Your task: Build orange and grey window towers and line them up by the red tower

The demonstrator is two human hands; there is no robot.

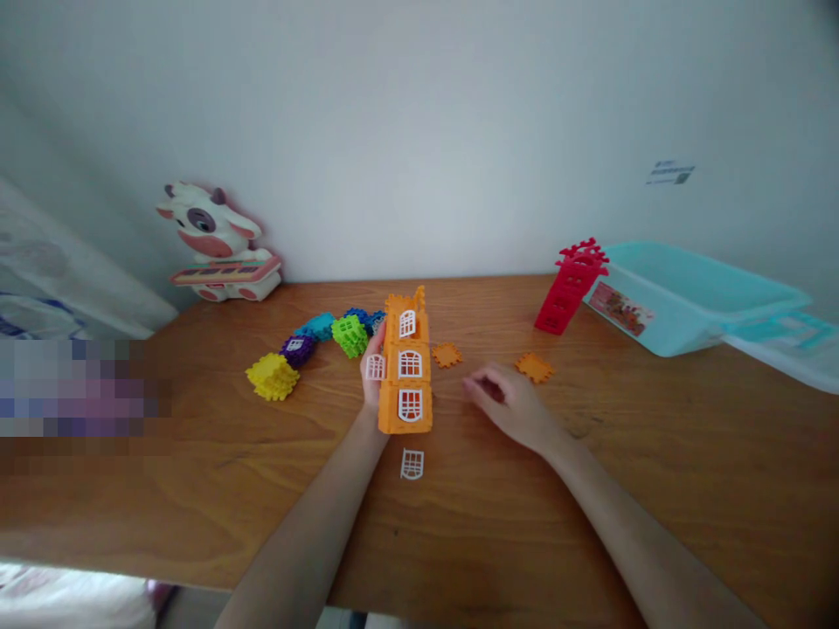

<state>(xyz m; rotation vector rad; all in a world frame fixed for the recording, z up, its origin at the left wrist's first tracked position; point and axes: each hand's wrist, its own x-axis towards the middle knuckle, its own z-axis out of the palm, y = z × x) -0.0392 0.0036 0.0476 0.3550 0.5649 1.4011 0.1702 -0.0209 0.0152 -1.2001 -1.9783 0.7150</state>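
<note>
An orange block tower (407, 367) with white windows lies along the wooden table (197, 489). My left hand (373, 371) grips its left side, fingers wrapped on it. My right hand (508, 402) rests on the table just right of the tower, fingers curled loosely; whether it holds anything is hidden. Two loose orange tiles (447, 354) (534, 367) lie beyond my right hand. A loose white window piece (412, 464) lies on the table in front of the tower.
A chain of yellow (273, 376), purple, teal, green (350, 335) and blue block cubes curves left of the tower. A red block tower (567, 288) leans against a turquoise bin (682, 297) at the right. A cow toy (216, 245) stands at the back left by the wall.
</note>
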